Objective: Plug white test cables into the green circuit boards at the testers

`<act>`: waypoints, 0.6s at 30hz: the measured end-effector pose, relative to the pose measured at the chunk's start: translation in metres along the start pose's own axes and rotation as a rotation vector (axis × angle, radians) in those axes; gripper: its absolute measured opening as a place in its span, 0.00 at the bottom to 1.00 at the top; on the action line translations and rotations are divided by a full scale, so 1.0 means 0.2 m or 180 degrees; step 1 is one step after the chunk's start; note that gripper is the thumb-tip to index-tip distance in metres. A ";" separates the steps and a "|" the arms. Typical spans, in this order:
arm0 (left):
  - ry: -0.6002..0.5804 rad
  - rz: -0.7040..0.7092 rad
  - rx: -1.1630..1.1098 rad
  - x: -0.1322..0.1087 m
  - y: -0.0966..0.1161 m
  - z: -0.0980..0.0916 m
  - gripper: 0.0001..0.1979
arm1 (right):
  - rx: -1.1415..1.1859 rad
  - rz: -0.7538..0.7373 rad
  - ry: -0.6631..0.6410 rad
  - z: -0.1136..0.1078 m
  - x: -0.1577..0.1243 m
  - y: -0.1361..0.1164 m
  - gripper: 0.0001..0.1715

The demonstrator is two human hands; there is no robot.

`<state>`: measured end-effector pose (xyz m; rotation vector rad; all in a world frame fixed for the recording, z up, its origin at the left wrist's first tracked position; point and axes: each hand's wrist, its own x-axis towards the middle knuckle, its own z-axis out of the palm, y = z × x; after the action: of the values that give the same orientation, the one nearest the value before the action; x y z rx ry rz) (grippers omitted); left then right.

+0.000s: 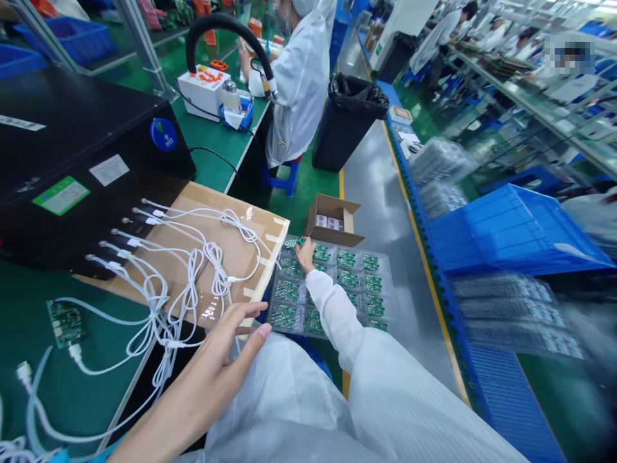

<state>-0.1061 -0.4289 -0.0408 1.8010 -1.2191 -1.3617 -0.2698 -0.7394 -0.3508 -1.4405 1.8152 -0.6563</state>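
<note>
My right hand [305, 255] reaches into a clear plastic tray [388, 263] of green circuit boards. Its fingers are closed on a circuit board [293, 244] at the tray's far left corner; the fingertips are partly hidden. Other boards lie in rows of compartments around it. My left hand [224, 366] hovers beside the front edge of a cardboard sheet [193, 222], thumb and fingers apart, holding nothing. Looped white cables [214, 260] spread over the cardboard. One white cable plugs into a single circuit board [67, 323] on the green bench at the left.
A black machine [87, 167] stands behind the cardboard. Past the tray is an open carton [335, 222]. A black bin [347, 122] stands near a seated co-worker [303, 83]. Blue crates [520, 225] and stacked trays line the right.
</note>
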 end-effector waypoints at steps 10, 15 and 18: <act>0.0009 -0.0079 -0.0024 0.00 0.03 0.01 0.26 | -0.0838 -0.0205 -0.0092 -0.03 0.07 0.04 0.21; -0.0037 -0.0098 -0.0021 0.01 0.03 0.02 0.26 | -0.0979 -0.0287 -0.0161 0.01 0.11 0.05 0.19; -0.0054 -0.0090 -0.0051 0.01 0.03 0.02 0.25 | -0.1012 -0.0276 -0.0169 0.04 0.11 0.06 0.17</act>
<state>-0.1116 -0.4322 -0.0384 1.8056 -1.1924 -1.4012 -0.2739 -0.7584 -0.3690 -1.7340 1.8855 -0.3775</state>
